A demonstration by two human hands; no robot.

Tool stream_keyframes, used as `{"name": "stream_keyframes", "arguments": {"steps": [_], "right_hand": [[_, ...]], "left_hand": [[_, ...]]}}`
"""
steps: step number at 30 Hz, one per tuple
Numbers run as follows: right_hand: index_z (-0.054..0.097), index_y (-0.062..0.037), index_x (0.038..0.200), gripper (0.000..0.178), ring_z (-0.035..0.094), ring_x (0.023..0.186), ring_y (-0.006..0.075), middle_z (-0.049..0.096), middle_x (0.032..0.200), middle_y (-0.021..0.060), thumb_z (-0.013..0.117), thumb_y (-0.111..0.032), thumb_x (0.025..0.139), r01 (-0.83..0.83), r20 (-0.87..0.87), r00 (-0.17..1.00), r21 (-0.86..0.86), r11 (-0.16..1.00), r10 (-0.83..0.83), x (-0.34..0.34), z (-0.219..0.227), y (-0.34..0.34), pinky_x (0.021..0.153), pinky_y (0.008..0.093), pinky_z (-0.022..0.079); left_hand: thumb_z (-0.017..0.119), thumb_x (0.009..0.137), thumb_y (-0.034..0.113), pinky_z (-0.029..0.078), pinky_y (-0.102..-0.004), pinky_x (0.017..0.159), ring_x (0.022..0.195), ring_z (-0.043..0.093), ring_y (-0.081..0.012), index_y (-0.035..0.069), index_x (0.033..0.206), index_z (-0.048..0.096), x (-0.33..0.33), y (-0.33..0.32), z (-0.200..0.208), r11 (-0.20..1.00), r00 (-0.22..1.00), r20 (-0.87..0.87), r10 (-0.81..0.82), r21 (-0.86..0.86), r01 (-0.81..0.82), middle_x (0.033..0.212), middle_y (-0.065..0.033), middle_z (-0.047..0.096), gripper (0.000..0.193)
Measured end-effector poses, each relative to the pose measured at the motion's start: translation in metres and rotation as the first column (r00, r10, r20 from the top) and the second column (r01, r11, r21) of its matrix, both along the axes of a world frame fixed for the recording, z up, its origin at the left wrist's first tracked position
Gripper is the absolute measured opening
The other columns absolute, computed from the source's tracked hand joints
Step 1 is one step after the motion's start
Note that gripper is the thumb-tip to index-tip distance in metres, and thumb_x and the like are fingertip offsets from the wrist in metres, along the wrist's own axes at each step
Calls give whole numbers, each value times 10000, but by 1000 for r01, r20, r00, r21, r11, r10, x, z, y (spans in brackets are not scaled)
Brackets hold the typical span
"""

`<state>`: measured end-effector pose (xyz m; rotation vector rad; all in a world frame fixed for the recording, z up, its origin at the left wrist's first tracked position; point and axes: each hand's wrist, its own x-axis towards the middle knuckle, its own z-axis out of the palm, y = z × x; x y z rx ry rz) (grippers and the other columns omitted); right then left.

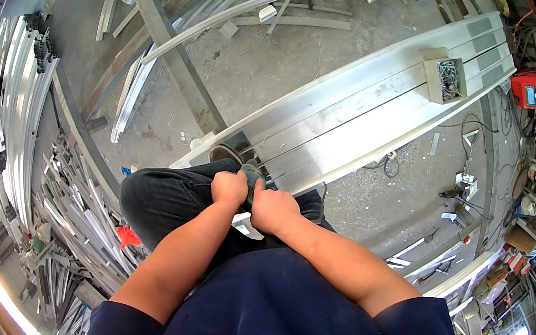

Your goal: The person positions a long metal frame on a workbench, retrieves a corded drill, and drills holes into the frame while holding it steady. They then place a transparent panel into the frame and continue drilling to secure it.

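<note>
Both hands are together low in the middle, at the near end of a long silver metal panel [329, 121]. Between them is a dark grey-green power tool [253, 175], which looks like a cordless drill; its lower part is hidden. My left hand [229, 188] is closed against the tool's left side. Wrapped round its right side is my right hand [274, 209], thumb uppermost. The tool's front end is over the panel's near end, but whether it touches the metal cannot be seen. A shoe [225, 155] shows just beyond my left hand.
An open box of screws or similar small fasteners [449, 80] stands on the panel's far part. Metal beams [178, 73] cross the floor at left, near heaped offcuts [79, 216]. A red machine [529, 90] and cluttered shelving line the right side, with loose cables [469, 124] on the floor.
</note>
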<state>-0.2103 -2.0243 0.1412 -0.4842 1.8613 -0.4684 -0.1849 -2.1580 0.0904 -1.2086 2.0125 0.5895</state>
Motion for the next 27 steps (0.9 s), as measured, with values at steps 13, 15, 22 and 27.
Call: {"name": "stream_keyframes", "arguments": {"steps": [13,15,22,27], "right_hand": [[364,123,1376,722,688,833,367,696,874,231,563,-126,727,28,9,1000,-6,1000,-28,1,-2,6,765,437,542],[369,122,1372,716,689,832,367,696,872,231,562,-127,730,28,1,1000,-14,1000,-28,0,1,7,766,438,542],[364,124,1378,716,689,833,365,696,884,234,558,-121,734,19,2,1000,-6,1000,-19,-2,4,6,769,433,542],[352,164,1371,717,697,842,341,698,903,224,562,-99,738,-8,22,1000,-8,1000,8,-6,8,6,755,411,552]], "left_hand": [[597,844,331,517,-439,853,914,672,-406,-41,838,727,-1,3,-3,996,997,23,-79,-28,80,919,-267,683,394],[598,844,332,516,-439,853,915,671,-407,-41,840,727,1,4,-4,996,996,18,-84,-35,85,922,-268,683,395],[600,839,321,515,-438,853,913,671,-405,-37,842,727,3,2,-7,996,997,5,-82,-36,83,917,-264,684,380],[598,834,310,514,-438,847,903,670,-408,-25,839,732,0,3,-4,998,999,12,-49,-24,49,911,-259,685,360]]}}
